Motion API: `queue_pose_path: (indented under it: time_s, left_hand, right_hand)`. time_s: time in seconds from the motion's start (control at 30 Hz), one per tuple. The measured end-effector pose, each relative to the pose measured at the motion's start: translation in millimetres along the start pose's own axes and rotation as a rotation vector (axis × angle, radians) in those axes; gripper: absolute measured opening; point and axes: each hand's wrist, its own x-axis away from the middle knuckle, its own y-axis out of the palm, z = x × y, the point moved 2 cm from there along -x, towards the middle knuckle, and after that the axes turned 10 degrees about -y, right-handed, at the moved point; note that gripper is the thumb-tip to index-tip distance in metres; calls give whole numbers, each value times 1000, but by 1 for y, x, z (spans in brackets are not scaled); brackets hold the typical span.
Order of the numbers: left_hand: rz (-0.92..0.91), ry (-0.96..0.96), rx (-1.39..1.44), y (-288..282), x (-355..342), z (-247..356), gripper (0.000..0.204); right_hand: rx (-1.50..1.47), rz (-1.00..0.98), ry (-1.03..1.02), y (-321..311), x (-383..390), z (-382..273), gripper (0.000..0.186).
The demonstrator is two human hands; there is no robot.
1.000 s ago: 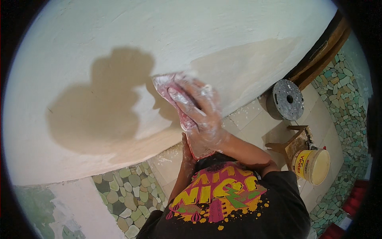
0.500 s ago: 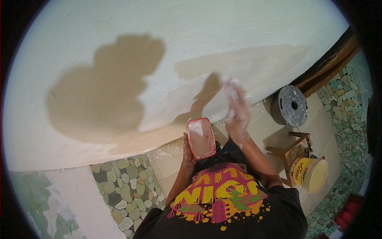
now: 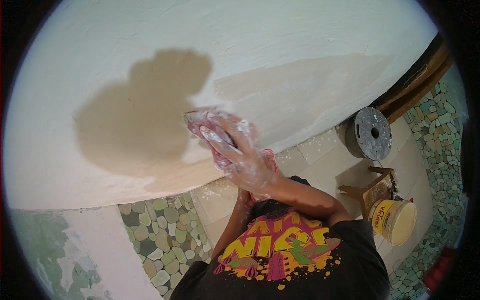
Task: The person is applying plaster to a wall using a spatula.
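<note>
Swinging back across in the head view, the right hand [image 3: 250, 170] is up at the pale wall [image 3: 300, 30] again; half a second ago it is off to the right, well apart from the pad's current spot. Its fingers [image 3: 219, 141] are bent around a pink pad [image 3: 199, 123], gripping it, both smeared with white paste. The pad's tip points left, next to the big shadow [image 3: 135, 120] on the wall; looks pressed on, but some blur, so exact contact is hard to tell. Tub with red rim [image 3: 270, 161] is in full view half a second ago, now mostly covered by the right hand and wrist, only the upper right part and a bit of the lower edge showing. Left hand [image 3: 243, 198] is low, beside the tub's lower end, partly behind the right wrist; cannot tell how its fingers close, though the tub likely rests in it. Meaning for the work: action looks to be back at the wall, not at the tub. Darker patch [image 3: 305, 87] to the right of the pad looks much the same as before. Grey drum [image 3: 374, 134], wooden stool [image 3: 367, 194] and yellow-labelled bucket [image 3: 402, 223] stay put on the right, untouched.
</note>
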Motion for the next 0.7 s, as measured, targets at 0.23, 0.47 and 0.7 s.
queue_pose_path:
  time_s: [0.23, 0.47, 0.7]
  left_hand:
    - [-28, -38, 37, -1, 3, -21, 80]
    - [-7, -39, 120, 6, 15, -35, 74]
    - [123, -39, 80, -24, 8, -50, 72]
  right_hand:
    - [693, -1, -264, -36, 32, 82, 60]
    - [541, -137, 62, -56, 112, 105, 62]
    - [421, 631, 119, -120, 61, 146, 58]
